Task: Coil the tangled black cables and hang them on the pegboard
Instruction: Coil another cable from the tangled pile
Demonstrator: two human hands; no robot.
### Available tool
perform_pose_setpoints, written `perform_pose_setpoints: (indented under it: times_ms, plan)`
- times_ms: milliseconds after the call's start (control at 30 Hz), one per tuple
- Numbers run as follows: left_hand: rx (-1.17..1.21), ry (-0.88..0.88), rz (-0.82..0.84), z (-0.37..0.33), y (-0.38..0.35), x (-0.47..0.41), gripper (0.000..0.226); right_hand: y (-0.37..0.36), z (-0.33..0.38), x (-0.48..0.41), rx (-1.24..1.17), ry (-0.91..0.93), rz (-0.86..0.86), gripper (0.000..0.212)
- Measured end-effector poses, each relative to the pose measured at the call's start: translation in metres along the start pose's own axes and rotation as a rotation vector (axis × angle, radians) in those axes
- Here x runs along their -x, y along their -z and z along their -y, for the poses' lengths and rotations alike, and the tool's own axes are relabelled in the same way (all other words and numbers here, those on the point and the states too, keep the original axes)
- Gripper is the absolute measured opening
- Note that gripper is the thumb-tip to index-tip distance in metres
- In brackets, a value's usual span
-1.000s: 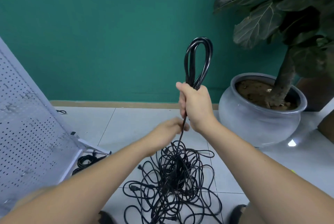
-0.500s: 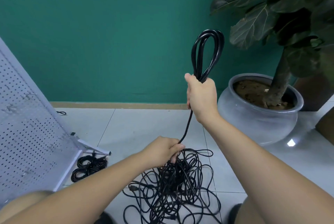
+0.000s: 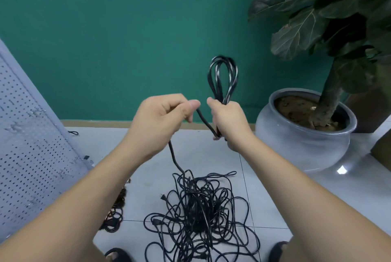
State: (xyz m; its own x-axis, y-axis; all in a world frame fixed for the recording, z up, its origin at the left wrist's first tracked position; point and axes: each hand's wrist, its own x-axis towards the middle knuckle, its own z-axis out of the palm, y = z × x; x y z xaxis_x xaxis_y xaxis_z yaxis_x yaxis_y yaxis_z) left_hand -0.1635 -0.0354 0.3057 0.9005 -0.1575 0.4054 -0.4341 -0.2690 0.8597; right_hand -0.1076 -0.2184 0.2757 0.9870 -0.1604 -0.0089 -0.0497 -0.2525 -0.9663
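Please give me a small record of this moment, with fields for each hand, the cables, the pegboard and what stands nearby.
Left hand: pinches the black cable strand running down to the pile
Right hand: grips the coil of black cable loops, loops upright above the fist
Pile: tangled black cables on the pale tiled floor, near the feet
Pegboard: white perforated metal pegboard, tilted, at left
Nearby: round grey ceramic plant pot at right

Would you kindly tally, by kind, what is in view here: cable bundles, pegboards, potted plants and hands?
Cable bundles: 3, namely the held coil, the tangled pile, the floor bundle
Pegboard: 1
Potted plant: 1
Hands: 2, left hand, right hand
Total: 7
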Motion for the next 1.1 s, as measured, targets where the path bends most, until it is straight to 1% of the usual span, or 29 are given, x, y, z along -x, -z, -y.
perform_pose_setpoints:
  times_ms: [67, 133, 233, 333, 433, 500, 567, 633, 700, 733, 800, 867, 933, 967, 1000, 1033, 1100]
  plan:
    - [0.014, 0.032, 0.009, 0.003, -0.002, 0.001, 0.038, -0.006, -0.004, 0.001, 0.101, 0.053, 0.03, 0.034]
    - [-0.026, 0.091, 0.033, 0.014, -0.002, 0.0, 0.041, -0.006, -0.008, 0.001, 0.174, 0.095, 0.024, 0.036]
    - [-0.203, 0.109, 0.078, 0.027, 0.001, -0.001, 0.041, -0.004, -0.013, 0.002, 0.221, 0.144, 0.035, 0.041]
    - [-0.304, 0.004, 0.045, 0.035, 0.002, 0.0, 0.032, -0.011, -0.018, 0.013, 0.148, 0.171, 0.11, 0.048]
    - [-0.406, -0.166, -0.011, 0.046, 0.008, -0.004, 0.023, -0.022, -0.029, 0.024, -0.007, 0.103, 0.223, 0.064]
    - [-0.427, -0.209, 0.033, 0.048, 0.013, -0.009, 0.023, -0.027, -0.036, 0.031, -0.1, 0.04, 0.299, 0.068]
    - [-0.437, -0.225, 0.126, 0.045, 0.019, -0.011, 0.022, -0.028, -0.041, 0.035, -0.082, 0.023, 0.317, 0.072]
    - [-0.46, -0.21, 0.191, 0.043, 0.028, -0.013, 0.018, -0.025, -0.039, 0.036, -0.065, 0.048, 0.313, 0.069]
    - [-0.482, -0.172, 0.213, 0.047, 0.041, -0.014, 0.019, -0.016, -0.034, 0.033, -0.106, 0.085, 0.336, 0.064]
    - [-0.502, -0.154, 0.213, 0.052, 0.046, -0.014, 0.02, -0.01, -0.03, 0.03, -0.084, 0.117, 0.346, 0.061]
    - [-0.517, -0.1, 0.184, 0.063, 0.05, -0.015, 0.022, 0.002, -0.024, 0.025, 0.088, 0.193, 0.322, 0.049]
    - [-0.448, 0.063, 0.144, 0.079, 0.05, -0.016, 0.028, 0.012, -0.02, 0.021, 0.197, 0.207, 0.261, 0.041]
    - [-0.421, 0.257, 0.151, 0.099, 0.05, -0.016, 0.024, 0.021, -0.02, 0.015, 0.139, 0.172, 0.185, 0.041]
    - [-0.445, 0.331, 0.188, 0.109, 0.052, -0.017, 0.022, 0.025, -0.019, 0.013, 0.107, 0.159, 0.144, 0.041]
    - [-0.449, 0.41, 0.229, 0.119, 0.054, -0.016, 0.027, 0.03, -0.018, 0.011, 0.091, 0.155, 0.098, 0.04]
    - [-0.431, 0.476, 0.261, 0.126, 0.056, -0.015, 0.039, 0.034, -0.018, 0.009, 0.085, 0.157, 0.054, 0.039]
    - [-0.371, 0.559, 0.302, 0.132, 0.06, -0.012, 0.053, 0.04, -0.018, 0.005, 0.096, 0.147, -0.036, 0.037]
